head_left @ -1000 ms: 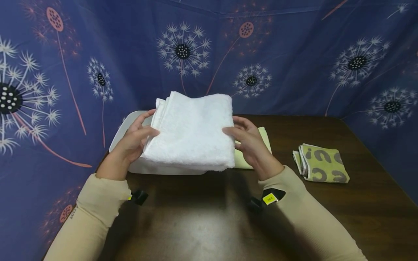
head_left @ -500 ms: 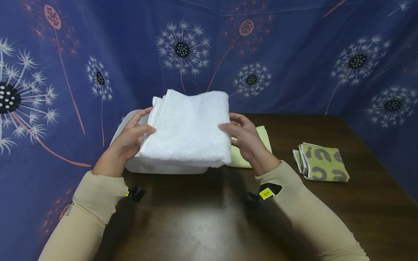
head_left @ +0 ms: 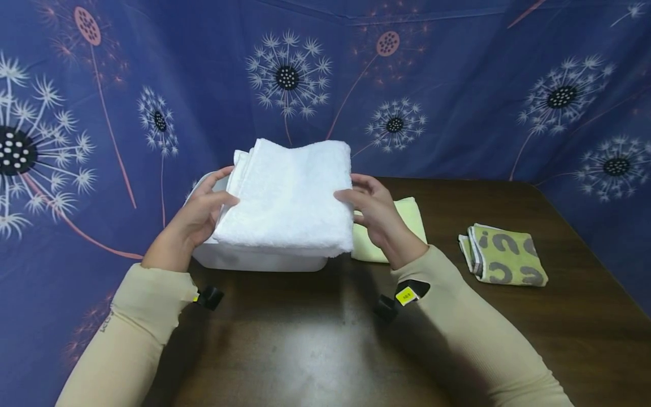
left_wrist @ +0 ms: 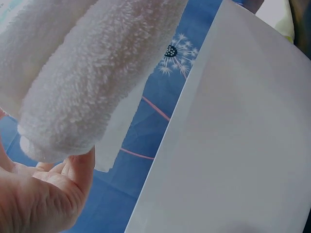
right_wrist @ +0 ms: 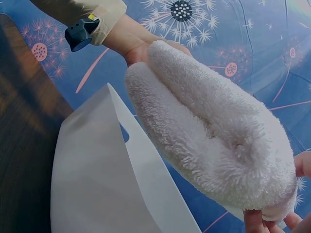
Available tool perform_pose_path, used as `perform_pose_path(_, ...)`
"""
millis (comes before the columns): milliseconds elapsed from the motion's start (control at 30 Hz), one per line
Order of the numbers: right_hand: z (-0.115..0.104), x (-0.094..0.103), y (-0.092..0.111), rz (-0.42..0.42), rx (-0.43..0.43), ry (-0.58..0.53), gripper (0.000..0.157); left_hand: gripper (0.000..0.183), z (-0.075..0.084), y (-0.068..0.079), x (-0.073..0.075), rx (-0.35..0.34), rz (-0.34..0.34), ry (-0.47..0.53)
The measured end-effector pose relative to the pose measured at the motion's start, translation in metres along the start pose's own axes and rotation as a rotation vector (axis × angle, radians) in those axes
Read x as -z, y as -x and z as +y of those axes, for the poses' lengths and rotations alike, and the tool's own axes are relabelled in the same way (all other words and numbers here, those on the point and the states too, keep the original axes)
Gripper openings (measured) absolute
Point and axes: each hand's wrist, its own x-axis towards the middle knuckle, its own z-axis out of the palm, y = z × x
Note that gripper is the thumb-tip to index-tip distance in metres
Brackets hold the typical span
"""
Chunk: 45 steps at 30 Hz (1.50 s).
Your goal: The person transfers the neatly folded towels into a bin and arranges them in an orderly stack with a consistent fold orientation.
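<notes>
A thick folded white towel [head_left: 290, 198] is held up by both hands, above a white plastic bin [head_left: 259, 261]. My left hand [head_left: 195, 217] grips its left edge, thumb on top and the other fingers beneath or behind. On the opposite edge my right hand [head_left: 376, 217] pinches it the same way. In the left wrist view the towel's rolled fold [left_wrist: 92, 82] rests over the fingers, apart from the bin wall [left_wrist: 233, 126]. The right wrist view shows the towel [right_wrist: 214, 126] above the bin's rim, with a gap between them. Much of the bin's inside is hidden by the towel.
A pale yellow folded cloth [head_left: 414, 217] lies right of the bin, partly behind my right hand. Farther right, a green folded towel with grey markings [head_left: 508, 255] lies on the dark wooden table [head_left: 315, 345]. A blue dandelion-print curtain [head_left: 335, 85] hangs behind and at the sides.
Both hands have moved the white towel a little to the left and slightly up in the head view, farther over the bin. The grip of both hands looks the same.
</notes>
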Motion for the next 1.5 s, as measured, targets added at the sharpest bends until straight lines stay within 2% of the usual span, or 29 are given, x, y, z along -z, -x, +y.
perform_pose_path(167, 0.0, -0.004, -0.004, -0.001, -0.002, 0.011, 0.057, 0.067, 0.001, 0.0, 0.004, 0.001, 0.008, -0.038)
perform_pose_path(600, -0.003, -0.014, -0.013, 0.016, -0.019, 0.017, 0.056, 0.063, 0.006, -0.003, 0.015, 0.045, 0.032, -0.024)
perform_pose_path(767, -0.005, -0.017, -0.013, 0.008, -0.015, 0.025, 0.057, 0.062, 0.01, -0.004, 0.018, 0.04, 0.025, -0.021)
perform_pose_path(1500, -0.008, -0.028, -0.025, 0.013, -0.04, 0.084, 0.055, 0.072, 0.019, -0.008, 0.027, 0.066, 0.045, -0.079)
